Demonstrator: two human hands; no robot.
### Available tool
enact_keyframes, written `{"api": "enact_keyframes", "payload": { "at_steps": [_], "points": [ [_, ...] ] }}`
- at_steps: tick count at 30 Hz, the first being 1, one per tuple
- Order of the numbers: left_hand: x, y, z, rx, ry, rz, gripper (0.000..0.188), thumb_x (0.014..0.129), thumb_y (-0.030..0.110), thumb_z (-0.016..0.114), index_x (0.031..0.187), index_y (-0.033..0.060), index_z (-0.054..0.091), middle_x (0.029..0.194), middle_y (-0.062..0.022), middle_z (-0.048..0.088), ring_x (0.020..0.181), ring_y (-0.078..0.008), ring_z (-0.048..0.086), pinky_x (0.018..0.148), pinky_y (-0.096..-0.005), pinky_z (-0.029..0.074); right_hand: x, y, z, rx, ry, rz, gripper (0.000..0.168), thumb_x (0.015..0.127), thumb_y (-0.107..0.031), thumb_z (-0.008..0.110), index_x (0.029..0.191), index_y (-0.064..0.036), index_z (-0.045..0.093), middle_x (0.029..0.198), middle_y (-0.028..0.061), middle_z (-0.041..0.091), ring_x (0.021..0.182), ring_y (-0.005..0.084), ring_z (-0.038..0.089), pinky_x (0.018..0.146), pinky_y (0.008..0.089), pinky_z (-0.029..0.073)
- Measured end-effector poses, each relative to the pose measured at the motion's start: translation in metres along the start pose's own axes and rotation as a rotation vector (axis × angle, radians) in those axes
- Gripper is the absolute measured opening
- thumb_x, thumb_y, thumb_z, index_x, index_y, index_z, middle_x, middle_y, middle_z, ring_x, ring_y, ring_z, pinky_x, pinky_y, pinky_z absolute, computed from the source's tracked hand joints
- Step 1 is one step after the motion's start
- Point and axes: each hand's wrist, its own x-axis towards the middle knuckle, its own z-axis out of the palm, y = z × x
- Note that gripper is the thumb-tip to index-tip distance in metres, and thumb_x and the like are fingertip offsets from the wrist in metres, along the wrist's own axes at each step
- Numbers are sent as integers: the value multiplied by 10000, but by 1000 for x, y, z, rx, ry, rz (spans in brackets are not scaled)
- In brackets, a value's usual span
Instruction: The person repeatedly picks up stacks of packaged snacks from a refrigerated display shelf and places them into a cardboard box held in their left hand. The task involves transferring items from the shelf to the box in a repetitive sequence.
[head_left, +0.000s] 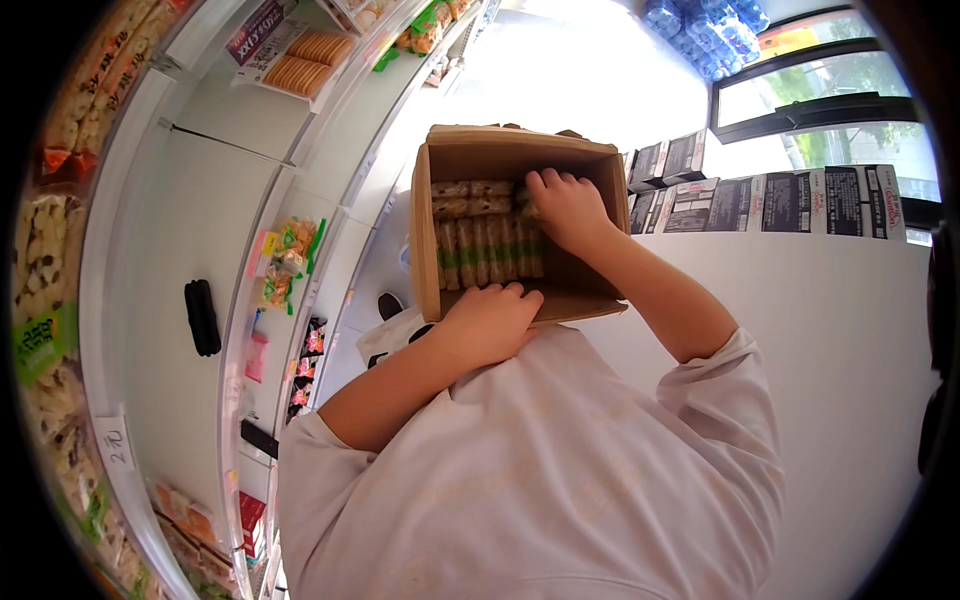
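In front of me is an open cardboard box (592, 279) with wrapped snack packs (491, 244) inside, banded in green. They stand in a row at the left, and more packs (472, 199) lie flat along the far side. My left hand (491, 319) grips the box's near rim, its fingers curled over the edge. Reaching inside at the right, my right hand (566, 206) is on a wrapped pack (526, 206), partly hidden by the fingers. Whether the fingers have closed around that pack cannot be made out.
White shelving (210, 225) curves along my left, holding a biscuit tray (311, 64), bagged snacks (289, 259) and a black object (202, 318). Dark printed cartons (787, 202) line the right behind a white surface (810, 322). Shrink-wrapped bottles (705, 34) stand near the window.
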Motion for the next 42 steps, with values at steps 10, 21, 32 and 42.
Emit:
{"api": "enact_keyframes", "payload": {
  "at_steps": [10,21,32,42],
  "points": [
    [-8,-6,19,12,73,75,318,999,296,672,1160,27,614,1144,-177,646,1104,-369,665,879,-524,570,-5,-8,79,-351,110,-176,253,805,-179,692,1028,-120,588,973,63,592,891,242,634,695,404,498],
    [-12,-6,25,55,120,107,248,920,107,624,1141,-5,613,1107,-194,652,1040,-380,693,777,-523,620,-20,-12,84,-215,-219,-121,233,921,-182,627,1147,-126,639,1283,146,576,1165,342,610,804,505,576],
    [-13,-8,23,22,55,92,259,957,128,612,1187,12,603,1167,-207,640,1086,-396,674,838,-547,599,-42,-26,110,-282,-429,-222,412,922,-242,657,1334,-218,660,1587,256,390,1346,571,514,793,573,644],
    [-11,-3,24,4,-29,77,294,931,89,629,1216,27,589,1215,-212,617,1108,-405,661,885,-565,593,-55,-25,136,-312,-207,-233,408,920,-275,651,1320,-198,647,1478,239,491,1211,493,624,602,451,653]
  ]
}}
